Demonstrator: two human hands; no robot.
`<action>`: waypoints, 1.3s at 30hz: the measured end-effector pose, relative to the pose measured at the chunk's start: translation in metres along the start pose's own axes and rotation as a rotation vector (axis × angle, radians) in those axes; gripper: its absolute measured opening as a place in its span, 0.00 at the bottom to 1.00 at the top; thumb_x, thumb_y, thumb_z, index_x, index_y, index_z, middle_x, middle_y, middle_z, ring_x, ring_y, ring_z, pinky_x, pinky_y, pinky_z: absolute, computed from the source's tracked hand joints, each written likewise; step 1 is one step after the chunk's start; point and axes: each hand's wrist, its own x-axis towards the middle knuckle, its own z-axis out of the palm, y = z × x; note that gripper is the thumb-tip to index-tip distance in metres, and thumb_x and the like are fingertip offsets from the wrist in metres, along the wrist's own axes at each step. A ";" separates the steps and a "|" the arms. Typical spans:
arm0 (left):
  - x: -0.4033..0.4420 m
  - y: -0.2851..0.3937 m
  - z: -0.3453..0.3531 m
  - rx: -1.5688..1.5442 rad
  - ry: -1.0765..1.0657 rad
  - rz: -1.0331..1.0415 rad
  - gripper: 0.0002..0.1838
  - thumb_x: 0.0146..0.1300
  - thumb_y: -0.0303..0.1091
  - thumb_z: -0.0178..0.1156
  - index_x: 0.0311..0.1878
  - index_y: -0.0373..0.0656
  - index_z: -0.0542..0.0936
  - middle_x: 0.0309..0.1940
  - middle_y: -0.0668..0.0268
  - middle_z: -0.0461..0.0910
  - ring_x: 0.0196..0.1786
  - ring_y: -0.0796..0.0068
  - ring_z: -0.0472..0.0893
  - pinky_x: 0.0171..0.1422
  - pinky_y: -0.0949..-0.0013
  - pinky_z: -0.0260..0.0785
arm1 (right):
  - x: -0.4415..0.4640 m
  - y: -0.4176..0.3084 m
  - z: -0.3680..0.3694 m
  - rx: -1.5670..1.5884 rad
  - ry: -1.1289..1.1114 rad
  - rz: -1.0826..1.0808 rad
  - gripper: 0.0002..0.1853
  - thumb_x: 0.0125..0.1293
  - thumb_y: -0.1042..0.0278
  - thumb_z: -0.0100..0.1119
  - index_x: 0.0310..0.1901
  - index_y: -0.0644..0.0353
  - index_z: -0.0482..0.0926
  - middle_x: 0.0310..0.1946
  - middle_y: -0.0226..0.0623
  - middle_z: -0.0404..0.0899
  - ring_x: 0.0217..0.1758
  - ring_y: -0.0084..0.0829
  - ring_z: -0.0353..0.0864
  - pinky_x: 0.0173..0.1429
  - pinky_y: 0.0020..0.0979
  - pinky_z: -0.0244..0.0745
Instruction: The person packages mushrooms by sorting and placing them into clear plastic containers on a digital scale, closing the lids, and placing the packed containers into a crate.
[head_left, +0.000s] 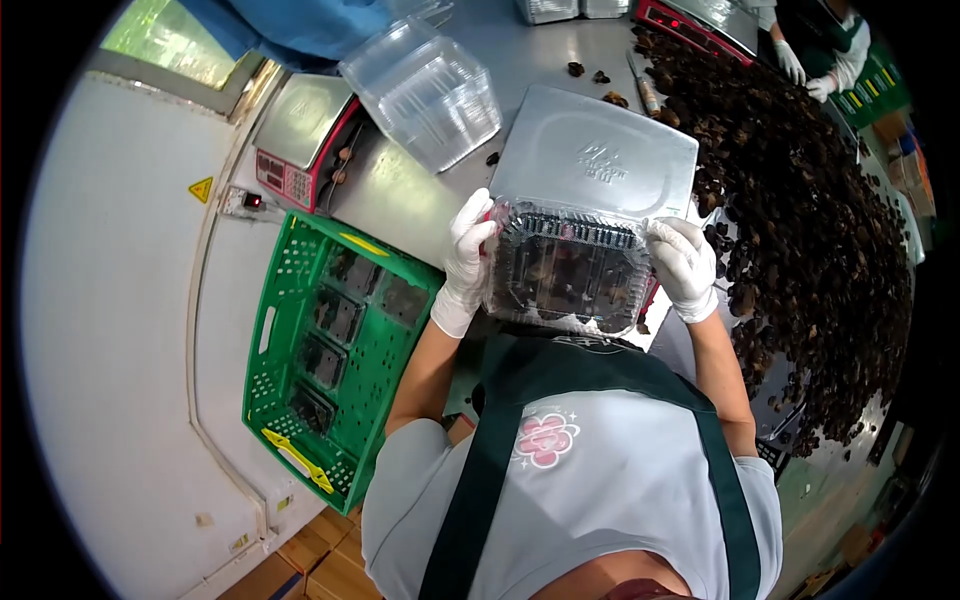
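Between my two white-gloved hands is a clear plastic clamshell box with dark pieces inside, held near the front of a scale with a silver plate. My left hand grips the box's left upper corner, fingers closed round its edge. At the right upper corner, my right hand pinches the rim with its fingers bent. The box's lid looks to be down over the contents. Part of the scale's red body lies hidden behind the box.
A green crate with several filled boxes stands at left. Beyond it are a second scale and stacked empty clear boxes. A large heap of dark pieces covers the right side. A co-worker's gloved hands show at top right.
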 end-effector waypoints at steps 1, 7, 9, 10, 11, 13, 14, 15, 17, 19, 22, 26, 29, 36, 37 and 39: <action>-0.005 0.001 -0.003 0.010 0.010 -0.006 0.07 0.69 0.28 0.53 0.47 0.45 0.68 0.65 0.46 0.62 0.62 0.57 0.72 0.64 0.60 0.69 | 0.000 -0.002 0.002 0.014 -0.003 -0.008 0.17 0.40 0.84 0.65 0.33 0.58 0.75 0.41 0.37 0.82 0.41 0.38 0.81 0.36 0.32 0.80; -0.020 0.022 -0.018 0.319 0.169 0.161 0.15 0.60 0.20 0.58 0.49 0.44 0.70 0.59 0.47 0.71 0.52 0.56 0.80 0.55 0.63 0.76 | 0.005 -0.017 0.013 0.094 -0.030 -0.051 0.20 0.44 0.88 0.65 0.39 0.59 0.73 0.39 0.40 0.82 0.40 0.41 0.81 0.36 0.34 0.79; -0.027 0.027 -0.023 0.358 0.207 0.141 0.18 0.58 0.22 0.61 0.49 0.44 0.69 0.59 0.47 0.71 0.50 0.55 0.80 0.54 0.63 0.76 | 0.008 -0.022 0.018 0.128 -0.040 -0.063 0.20 0.44 0.88 0.65 0.39 0.59 0.73 0.38 0.39 0.82 0.40 0.41 0.81 0.35 0.34 0.79; -0.031 0.033 -0.025 0.369 0.217 0.133 0.18 0.58 0.22 0.61 0.49 0.44 0.69 0.59 0.47 0.71 0.50 0.55 0.80 0.54 0.63 0.76 | 0.009 -0.025 0.021 0.150 -0.044 -0.065 0.19 0.44 0.88 0.66 0.39 0.60 0.73 0.38 0.39 0.82 0.40 0.41 0.81 0.35 0.34 0.79; -0.034 0.039 -0.028 0.396 0.218 0.115 0.19 0.56 0.23 0.64 0.49 0.44 0.69 0.59 0.47 0.71 0.50 0.55 0.80 0.54 0.63 0.75 | 0.010 -0.027 0.024 0.180 -0.058 -0.056 0.20 0.43 0.87 0.66 0.38 0.60 0.73 0.38 0.39 0.82 0.40 0.41 0.81 0.36 0.34 0.79; -0.043 0.047 -0.035 0.436 0.228 0.088 0.21 0.54 0.24 0.66 0.50 0.44 0.69 0.59 0.47 0.71 0.50 0.55 0.80 0.55 0.63 0.75 | 0.010 -0.032 0.029 0.206 -0.088 -0.068 0.20 0.42 0.87 0.66 0.38 0.60 0.73 0.38 0.39 0.82 0.40 0.41 0.81 0.37 0.35 0.79; -0.048 0.049 -0.039 0.456 0.227 0.078 0.23 0.53 0.25 0.67 0.50 0.44 0.69 0.59 0.47 0.72 0.50 0.55 0.80 0.55 0.63 0.74 | 0.011 -0.035 0.032 0.216 -0.112 -0.072 0.21 0.41 0.87 0.67 0.38 0.60 0.73 0.38 0.40 0.82 0.40 0.41 0.81 0.37 0.35 0.79; -0.053 0.051 -0.043 0.476 0.226 0.068 0.24 0.51 0.26 0.69 0.50 0.44 0.69 0.59 0.47 0.72 0.50 0.55 0.80 0.55 0.63 0.74 | 0.010 -0.037 0.037 0.243 -0.106 -0.075 0.21 0.40 0.87 0.66 0.38 0.60 0.73 0.39 0.40 0.82 0.42 0.42 0.80 0.38 0.36 0.79; -0.060 0.056 -0.048 0.484 0.247 0.039 0.25 0.51 0.26 0.69 0.51 0.44 0.69 0.59 0.48 0.72 0.51 0.55 0.80 0.56 0.63 0.73 | 0.008 -0.041 0.045 0.272 -0.099 -0.087 0.21 0.40 0.87 0.66 0.38 0.60 0.73 0.39 0.40 0.82 0.42 0.42 0.80 0.38 0.36 0.79; -0.067 0.057 -0.055 0.490 0.267 0.015 0.26 0.50 0.27 0.70 0.51 0.44 0.69 0.59 0.48 0.72 0.51 0.55 0.80 0.57 0.62 0.73 | 0.012 -0.048 0.049 0.287 -0.099 -0.079 0.20 0.40 0.87 0.66 0.37 0.60 0.73 0.39 0.40 0.82 0.42 0.42 0.80 0.38 0.36 0.78; -0.073 0.061 -0.064 0.529 0.244 0.026 0.28 0.48 0.30 0.72 0.51 0.42 0.69 0.58 0.48 0.72 0.51 0.56 0.80 0.57 0.63 0.73 | 0.017 -0.055 0.056 0.309 -0.081 -0.068 0.19 0.37 0.82 0.66 0.34 0.57 0.75 0.42 0.34 0.82 0.42 0.38 0.80 0.38 0.34 0.79; -0.078 0.071 -0.068 0.514 0.226 -0.061 0.28 0.48 0.33 0.73 0.50 0.39 0.70 0.57 0.49 0.74 0.53 0.55 0.79 0.59 0.63 0.71 | 0.018 -0.062 0.060 0.344 -0.113 -0.042 0.18 0.37 0.83 0.65 0.33 0.57 0.75 0.42 0.33 0.82 0.41 0.37 0.81 0.39 0.33 0.78; -0.081 0.074 -0.069 0.450 0.216 -0.128 0.29 0.48 0.37 0.73 0.51 0.39 0.70 0.56 0.49 0.75 0.54 0.54 0.78 0.60 0.63 0.70 | 0.018 -0.065 0.061 0.390 -0.123 -0.001 0.18 0.38 0.84 0.66 0.33 0.57 0.75 0.41 0.33 0.82 0.40 0.36 0.81 0.38 0.32 0.78; -0.081 0.073 -0.070 0.479 0.168 -0.120 0.31 0.48 0.43 0.72 0.51 0.39 0.71 0.56 0.49 0.75 0.55 0.55 0.78 0.59 0.64 0.70 | 0.013 -0.072 0.058 0.399 -0.147 0.078 0.16 0.41 0.84 0.67 0.33 0.56 0.76 0.37 0.35 0.82 0.38 0.35 0.81 0.36 0.31 0.77; -0.080 0.072 -0.070 0.473 0.164 -0.117 0.31 0.48 0.43 0.72 0.51 0.39 0.71 0.56 0.49 0.75 0.55 0.55 0.78 0.59 0.64 0.70 | 0.012 -0.073 0.057 0.392 -0.146 0.081 0.16 0.41 0.84 0.67 0.33 0.56 0.76 0.37 0.35 0.82 0.38 0.35 0.81 0.36 0.31 0.77; -0.076 0.071 -0.069 0.389 0.148 -0.108 0.30 0.48 0.42 0.72 0.50 0.38 0.71 0.55 0.51 0.75 0.54 0.59 0.79 0.57 0.66 0.71 | 0.009 -0.073 0.054 0.409 -0.178 0.159 0.16 0.43 0.85 0.66 0.33 0.56 0.76 0.34 0.34 0.80 0.37 0.35 0.81 0.35 0.31 0.76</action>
